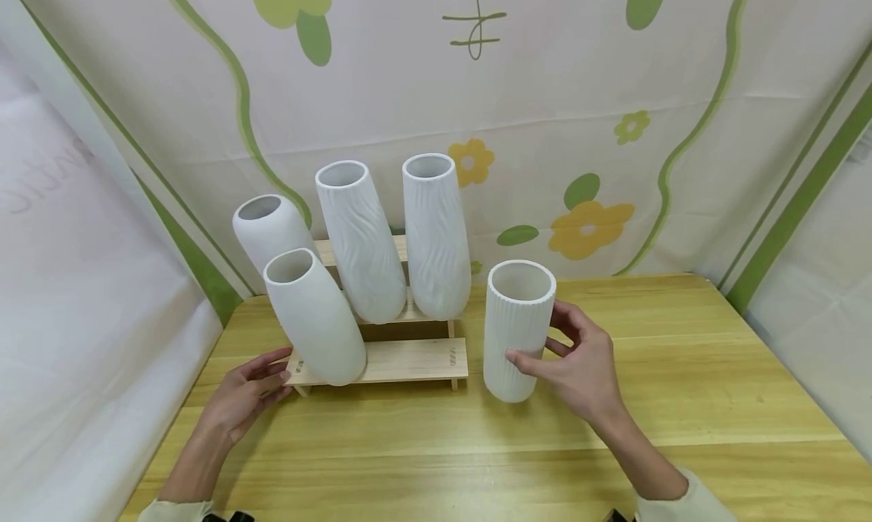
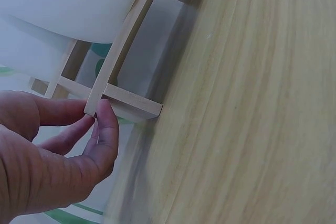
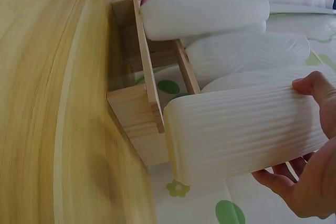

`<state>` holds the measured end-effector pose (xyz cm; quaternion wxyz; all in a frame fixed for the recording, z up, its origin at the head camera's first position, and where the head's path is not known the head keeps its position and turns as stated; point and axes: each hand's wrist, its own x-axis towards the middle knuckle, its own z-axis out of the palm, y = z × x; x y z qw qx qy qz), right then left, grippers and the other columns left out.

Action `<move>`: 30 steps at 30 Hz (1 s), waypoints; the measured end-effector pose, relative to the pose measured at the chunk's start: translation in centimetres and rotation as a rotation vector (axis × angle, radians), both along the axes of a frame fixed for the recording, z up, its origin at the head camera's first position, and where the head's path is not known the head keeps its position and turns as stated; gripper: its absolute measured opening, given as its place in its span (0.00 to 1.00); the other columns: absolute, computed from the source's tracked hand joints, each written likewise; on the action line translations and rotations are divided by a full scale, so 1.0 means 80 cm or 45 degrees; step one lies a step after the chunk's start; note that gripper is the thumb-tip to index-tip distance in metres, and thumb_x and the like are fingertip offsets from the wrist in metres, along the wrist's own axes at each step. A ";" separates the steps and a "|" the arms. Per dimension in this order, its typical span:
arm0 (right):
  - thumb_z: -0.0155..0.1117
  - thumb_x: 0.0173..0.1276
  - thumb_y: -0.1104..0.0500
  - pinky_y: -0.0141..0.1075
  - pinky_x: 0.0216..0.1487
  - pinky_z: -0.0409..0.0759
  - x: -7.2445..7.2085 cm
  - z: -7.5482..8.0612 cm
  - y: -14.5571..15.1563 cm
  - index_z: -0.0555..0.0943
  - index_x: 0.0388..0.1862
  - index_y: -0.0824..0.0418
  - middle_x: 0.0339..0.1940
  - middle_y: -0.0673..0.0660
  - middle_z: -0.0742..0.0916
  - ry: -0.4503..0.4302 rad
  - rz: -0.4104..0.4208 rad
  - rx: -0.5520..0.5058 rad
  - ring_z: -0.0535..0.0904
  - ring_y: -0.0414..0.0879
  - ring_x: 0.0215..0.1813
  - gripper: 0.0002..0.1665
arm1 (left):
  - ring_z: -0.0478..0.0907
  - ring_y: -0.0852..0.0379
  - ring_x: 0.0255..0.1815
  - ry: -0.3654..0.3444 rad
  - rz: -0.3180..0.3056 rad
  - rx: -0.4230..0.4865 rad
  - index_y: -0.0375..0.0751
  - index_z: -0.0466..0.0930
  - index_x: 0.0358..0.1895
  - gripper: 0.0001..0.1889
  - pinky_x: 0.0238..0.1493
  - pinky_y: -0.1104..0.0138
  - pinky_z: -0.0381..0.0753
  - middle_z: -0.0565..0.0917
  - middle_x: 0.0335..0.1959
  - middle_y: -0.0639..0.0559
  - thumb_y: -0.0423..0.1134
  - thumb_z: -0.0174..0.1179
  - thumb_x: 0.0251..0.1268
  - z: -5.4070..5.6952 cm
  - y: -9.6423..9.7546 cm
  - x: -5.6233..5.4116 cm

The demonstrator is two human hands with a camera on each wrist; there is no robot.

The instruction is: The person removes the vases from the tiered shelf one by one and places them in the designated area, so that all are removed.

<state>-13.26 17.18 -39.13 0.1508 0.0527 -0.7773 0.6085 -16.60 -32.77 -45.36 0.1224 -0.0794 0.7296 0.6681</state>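
A white ribbed vase (image 1: 515, 340) is gripped by my right hand (image 1: 586, 363), thumb on its front and fingers behind. In the right wrist view the ribbed vase (image 3: 247, 129) hangs above the table, beside the end of a stepped wooden stand (image 1: 415, 359). My left hand (image 1: 248, 389) pinches the left end of the stand's lowest step, as the left wrist view shows with the stand (image 2: 118, 51). On that step stands a smooth white vase (image 1: 316, 318). Behind it are another smooth vase (image 1: 272, 223) and two wavy-textured vases (image 1: 364, 242), (image 1: 437, 238) on the higher steps.
The stand rests on a wood-grain table (image 1: 422, 454). A white cloth backdrop (image 1: 381, 91) printed with flowers and green lines rises behind the table, and cloth walls (image 1: 88, 280) flank both sides.
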 end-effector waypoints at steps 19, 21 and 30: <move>0.89 0.53 0.65 0.26 0.54 0.88 -0.034 -0.005 0.005 0.79 0.69 0.66 0.61 0.61 0.85 -0.017 -0.062 -0.004 0.82 0.45 0.58 0.44 | 0.84 0.62 0.51 0.001 0.003 -0.005 0.40 0.71 0.79 0.28 0.55 0.70 0.89 0.78 0.57 0.55 0.33 0.62 0.81 -0.002 0.000 0.002; 0.89 0.53 0.65 0.25 0.54 0.88 -0.037 -0.005 0.006 0.78 0.69 0.66 0.61 0.60 0.85 -0.015 -0.066 -0.005 0.82 0.45 0.59 0.45 | 0.83 0.62 0.51 0.008 -0.005 -0.008 0.38 0.69 0.80 0.29 0.55 0.70 0.89 0.78 0.57 0.54 0.33 0.61 0.81 -0.001 0.001 0.002; 0.89 0.54 0.64 0.27 0.55 0.88 -0.052 -0.008 0.006 0.77 0.72 0.66 0.64 0.59 0.84 -0.024 -0.066 -0.025 0.81 0.48 0.60 0.47 | 0.83 0.62 0.51 0.029 -0.016 -0.003 0.33 0.65 0.82 0.31 0.55 0.70 0.90 0.78 0.56 0.55 0.33 0.61 0.81 0.001 0.002 0.002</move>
